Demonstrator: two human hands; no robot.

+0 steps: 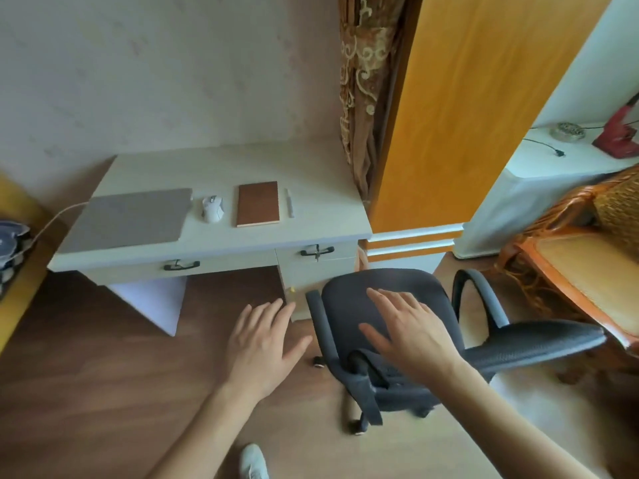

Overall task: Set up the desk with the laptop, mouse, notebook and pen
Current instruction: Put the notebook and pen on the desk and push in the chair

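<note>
On the pale desk (311,188) lie four things in a row. A closed grey laptop (128,219) is at the left with a white cable leaving its left side. To its right come a white mouse (212,209), a closed brown notebook (258,203) and a white pen (289,202). My left hand (262,344) hangs open over the floor in front of the desk, fingers spread. My right hand (411,330) is open above the seat of a dark office chair (387,299). Neither hand holds anything.
The chair stands at the desk's right front, its backrest toward the right. Two drawers with black handles (181,265) face me. A curtain (363,98) and an orange door (484,98) rise behind the desk's right end. A wicker chair (587,243) stands at the right.
</note>
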